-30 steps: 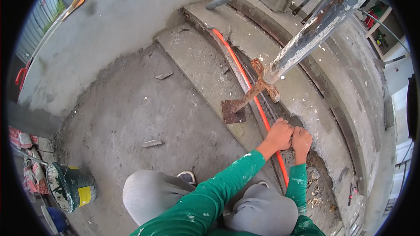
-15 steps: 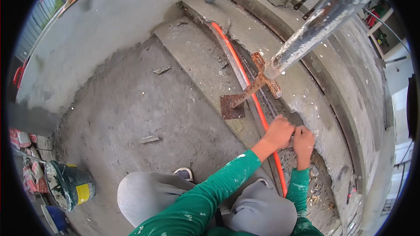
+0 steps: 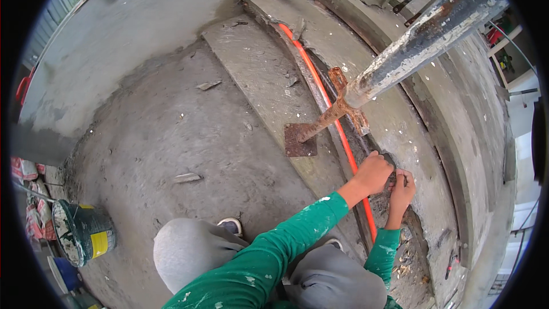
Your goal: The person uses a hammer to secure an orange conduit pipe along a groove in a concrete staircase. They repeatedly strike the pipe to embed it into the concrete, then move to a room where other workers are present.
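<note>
Orange pipe (image 3: 347, 149): left hand (image 3: 374, 173) and right hand (image 3: 402, 193) curled right of it, fingertips partly hidden; couldn't tell whether either grip held anything. Broken concrete step (image 3: 397, 131) adjoined.

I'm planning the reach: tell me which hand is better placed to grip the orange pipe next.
Probably the left hand: it reaches across the orange pipe, while the right hand is farther from it, to the left hand's right. Whether the left is free is unclear.
</note>
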Tool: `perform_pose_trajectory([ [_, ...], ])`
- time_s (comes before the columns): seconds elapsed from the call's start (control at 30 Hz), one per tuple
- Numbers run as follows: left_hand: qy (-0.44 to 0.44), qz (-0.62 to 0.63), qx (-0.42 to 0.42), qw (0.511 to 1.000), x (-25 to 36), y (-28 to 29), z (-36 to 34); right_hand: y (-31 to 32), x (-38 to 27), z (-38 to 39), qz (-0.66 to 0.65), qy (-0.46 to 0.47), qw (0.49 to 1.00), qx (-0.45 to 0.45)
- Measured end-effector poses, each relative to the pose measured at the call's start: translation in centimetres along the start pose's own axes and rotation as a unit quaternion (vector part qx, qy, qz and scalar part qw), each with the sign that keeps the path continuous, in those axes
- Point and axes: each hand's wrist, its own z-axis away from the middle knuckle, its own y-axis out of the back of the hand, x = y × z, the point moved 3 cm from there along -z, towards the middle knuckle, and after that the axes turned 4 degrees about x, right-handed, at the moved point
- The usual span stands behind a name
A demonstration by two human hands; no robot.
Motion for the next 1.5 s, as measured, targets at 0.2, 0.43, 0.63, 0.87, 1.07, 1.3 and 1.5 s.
perform_pose_trajectory([
  [0.2, 0.01, 0.021, 0.008, 1.0, -0.3, -0.7, -0.1, -0.7, 1.8, 0.2, -0.266, -0.125, 0.956, 0.026],
  [0.43, 0.013, 0.038, 0.026, 0.999, -0.8, -1.7, 0.2, -1.0, 1.7, 0.8, -0.276, -0.161, 0.947, 0.024],
  [0.63, 0.185, 0.135, 0.343, 0.911, 0.7, 3.9, 5.0, -0.4, 2.6, 0.1, -0.259, -0.187, 0.947, 0.04],
  [0.87, 0.561, 0.413, 0.213, 0.685, -0.6, -5.9, 13.2, -0.8, 2.3, 0.6, -0.23, -0.181, 0.956, 0.036],
  [1.07, 0.459, 0.713, 0.176, 0.5, -1.7, -9.2, 12.6, -0.4, 3.3, 0.6, -0.241, -0.186, 0.952, 0.017],
  [1.3, 0.417, 0.844, 0.171, 0.293, -5.2, -10.9, 13.1, -0.4, 3.4, -0.2, -0.25, -0.16, 0.954, 0.033],
  [1.5, 0.422, 0.836, 0.167, 0.308, -7.8, -10.8, 11.6, -0.2, 3.0, 0.1, -0.27, -0.179, 0.946, 0.03],
])
